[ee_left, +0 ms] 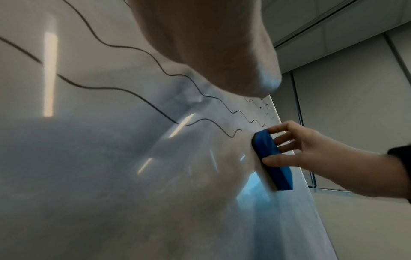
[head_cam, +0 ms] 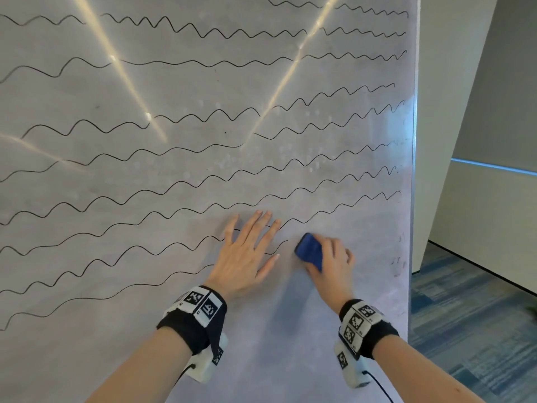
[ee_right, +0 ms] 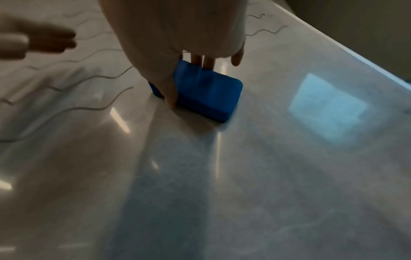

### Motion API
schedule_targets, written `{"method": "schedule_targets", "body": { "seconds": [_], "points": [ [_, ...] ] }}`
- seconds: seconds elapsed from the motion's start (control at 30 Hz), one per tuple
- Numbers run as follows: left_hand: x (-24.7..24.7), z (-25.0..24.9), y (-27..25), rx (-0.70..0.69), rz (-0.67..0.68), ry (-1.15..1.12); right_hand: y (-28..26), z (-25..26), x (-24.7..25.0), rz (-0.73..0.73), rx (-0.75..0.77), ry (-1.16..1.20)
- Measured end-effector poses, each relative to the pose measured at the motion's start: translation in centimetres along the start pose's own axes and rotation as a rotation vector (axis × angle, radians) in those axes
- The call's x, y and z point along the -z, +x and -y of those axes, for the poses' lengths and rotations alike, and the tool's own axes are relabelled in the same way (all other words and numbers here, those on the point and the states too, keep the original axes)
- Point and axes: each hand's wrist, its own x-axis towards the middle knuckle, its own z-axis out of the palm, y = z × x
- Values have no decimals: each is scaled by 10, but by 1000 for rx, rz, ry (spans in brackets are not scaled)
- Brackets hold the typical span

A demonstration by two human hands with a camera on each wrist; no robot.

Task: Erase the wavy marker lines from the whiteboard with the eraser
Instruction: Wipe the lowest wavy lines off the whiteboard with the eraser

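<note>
The blue eraser (head_cam: 310, 251) is gripped in the right hand (head_cam: 331, 263), thumb on one long side and fingers on the other, and is pressed flat against the whiteboard (head_cam: 174, 91) near its lower right edge, just beside the cut-off ends of the lowest wavy marker lines (head_cam: 162, 175). The left hand (head_cam: 247, 251) is laid flat on the board just left of the eraser, fingers straight and spread, nothing held. The board below and right of the eraser is seen wiped, with faint smudges near the edge.

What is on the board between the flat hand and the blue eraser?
In the head view, the end of one wavy line lies on the whiteboard between the left hand and the eraser.
</note>
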Motion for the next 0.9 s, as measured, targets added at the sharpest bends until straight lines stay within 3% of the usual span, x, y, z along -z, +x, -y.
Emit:
{"method": "schedule_targets", "body": {
  "seconds": [0.07, 0.13, 0.33, 0.37, 0.47, 0.53, 0.73, 0.83, 0.9],
  "points": [
    [1, 7, -7, 6, -2, 11, 3, 1, -2, -38, -135, 95],
    [2, 11, -14, 9, -1, 20, 1, 16, -8, -25, -154, 126],
    [4, 11, -20, 0, 24, 15, -22, 49, -23, 97, 252, -9],
    [6, 12, -22, 2, 28, 16, -19, 43, -21, 86, 215, 5],
    [9, 21, -32, 7, 38, 35, -3, 24, -15, -19, -134, 166],
    [11, 25, -40, 8, 40, 42, 4, 31, -16, -83, -234, 155],
    [11, 25, -46, 3, 40, 2, -35, 97, -44, 73, 103, 78],
    [15, 27, -47, 15, 44, -2, -36, 87, -39, 116, 210, 34],
    [19, 31, -51, 26, 46, 8, -26, 68, -31, 101, 184, 43]
  ]
}}
